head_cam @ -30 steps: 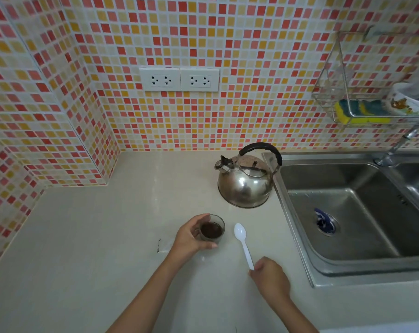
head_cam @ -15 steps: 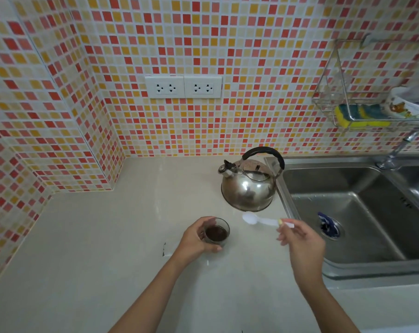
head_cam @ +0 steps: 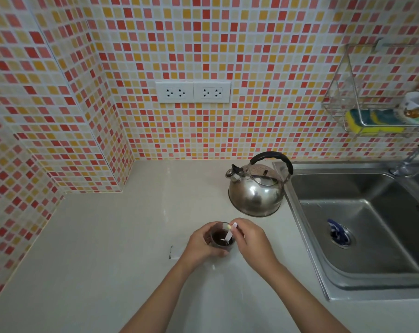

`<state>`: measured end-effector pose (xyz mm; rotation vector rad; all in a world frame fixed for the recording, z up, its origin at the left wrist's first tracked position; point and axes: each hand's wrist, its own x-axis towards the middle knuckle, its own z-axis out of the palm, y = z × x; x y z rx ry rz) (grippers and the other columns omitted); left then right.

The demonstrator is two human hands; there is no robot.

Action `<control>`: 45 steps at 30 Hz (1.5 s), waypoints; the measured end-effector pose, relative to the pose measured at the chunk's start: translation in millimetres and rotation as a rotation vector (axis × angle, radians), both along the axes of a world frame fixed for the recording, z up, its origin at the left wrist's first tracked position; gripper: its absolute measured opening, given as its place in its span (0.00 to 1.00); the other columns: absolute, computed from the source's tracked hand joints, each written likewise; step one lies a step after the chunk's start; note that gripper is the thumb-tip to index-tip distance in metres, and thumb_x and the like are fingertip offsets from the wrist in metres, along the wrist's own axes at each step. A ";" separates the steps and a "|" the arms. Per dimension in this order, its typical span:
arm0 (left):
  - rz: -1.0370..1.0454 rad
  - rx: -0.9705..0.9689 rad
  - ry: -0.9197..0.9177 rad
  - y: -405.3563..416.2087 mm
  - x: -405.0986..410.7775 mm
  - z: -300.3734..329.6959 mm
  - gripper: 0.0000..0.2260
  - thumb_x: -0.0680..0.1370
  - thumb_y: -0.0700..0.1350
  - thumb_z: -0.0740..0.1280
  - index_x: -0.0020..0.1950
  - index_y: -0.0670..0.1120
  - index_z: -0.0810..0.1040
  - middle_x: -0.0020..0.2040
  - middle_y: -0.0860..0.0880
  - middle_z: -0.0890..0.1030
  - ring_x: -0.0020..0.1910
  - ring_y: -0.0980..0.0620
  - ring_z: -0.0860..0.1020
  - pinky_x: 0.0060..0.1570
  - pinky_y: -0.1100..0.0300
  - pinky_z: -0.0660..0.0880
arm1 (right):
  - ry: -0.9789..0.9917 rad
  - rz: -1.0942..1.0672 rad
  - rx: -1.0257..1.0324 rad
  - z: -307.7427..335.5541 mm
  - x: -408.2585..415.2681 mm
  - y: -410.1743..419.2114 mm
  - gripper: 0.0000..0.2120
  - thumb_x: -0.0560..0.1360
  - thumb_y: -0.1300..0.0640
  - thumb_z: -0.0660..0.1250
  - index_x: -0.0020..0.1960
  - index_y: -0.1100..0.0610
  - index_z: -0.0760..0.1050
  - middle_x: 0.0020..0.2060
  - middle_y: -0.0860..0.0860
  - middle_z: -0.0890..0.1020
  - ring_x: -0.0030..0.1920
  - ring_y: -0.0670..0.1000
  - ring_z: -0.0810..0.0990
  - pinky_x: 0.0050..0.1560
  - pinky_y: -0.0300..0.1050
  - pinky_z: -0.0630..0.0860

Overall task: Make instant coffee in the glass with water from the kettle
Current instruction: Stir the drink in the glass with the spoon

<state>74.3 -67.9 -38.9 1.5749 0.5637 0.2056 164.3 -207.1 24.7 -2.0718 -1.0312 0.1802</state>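
Note:
A small glass (head_cam: 221, 239) with dark coffee in it stands on the pale counter (head_cam: 107, 236). My left hand (head_cam: 200, 243) wraps around its left side. My right hand (head_cam: 250, 236) pinches the handle of a white plastic spoon (head_cam: 229, 234), whose bowl dips into the dark liquid. A steel kettle (head_cam: 256, 191) with a black handle stands behind the glass, spout pointing left, untouched.
A steel sink (head_cam: 362, 224) lies right of the kettle, with a blue object by its drain and a tap (head_cam: 412, 157) behind. A wire rack (head_cam: 372, 116) with a sponge hangs on the tiled wall. A torn sachet scrap (head_cam: 172, 252) lies left of my left hand.
My right hand lifted the spoon off the counter, carried it left and put its bowl into the glass. My left hand stayed on the glass.

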 end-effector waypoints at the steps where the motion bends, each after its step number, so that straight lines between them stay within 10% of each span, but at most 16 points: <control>1: 0.000 0.001 0.000 0.0 0.0 0.2 0.33 0.58 0.32 0.79 0.62 0.46 0.79 0.57 0.47 0.84 0.58 0.46 0.81 0.62 0.48 0.77 | 0.037 -0.002 -0.010 -1.7 0.0 2.9 0.09 0.79 0.59 0.61 0.46 0.60 0.77 0.38 0.52 0.80 0.39 0.50 0.77 0.41 0.43 0.72; 22: -0.018 -0.010 0.007 -1.0 0.2 3.8 0.33 0.59 0.31 0.79 0.61 0.49 0.80 0.55 0.50 0.85 0.55 0.53 0.83 0.53 0.65 0.78 | 0.207 0.006 -0.008 -4.4 6.8 14.1 0.08 0.78 0.60 0.62 0.43 0.59 0.78 0.33 0.51 0.79 0.35 0.50 0.76 0.39 0.46 0.74; 45: -0.031 0.001 0.011 0.5 0.9 4.0 0.34 0.59 0.29 0.78 0.64 0.45 0.78 0.58 0.45 0.83 0.58 0.48 0.81 0.61 0.57 0.77 | 0.115 0.022 -0.064 1.4 21.9 18.5 0.09 0.78 0.59 0.62 0.41 0.60 0.77 0.33 0.54 0.77 0.36 0.53 0.75 0.38 0.48 0.71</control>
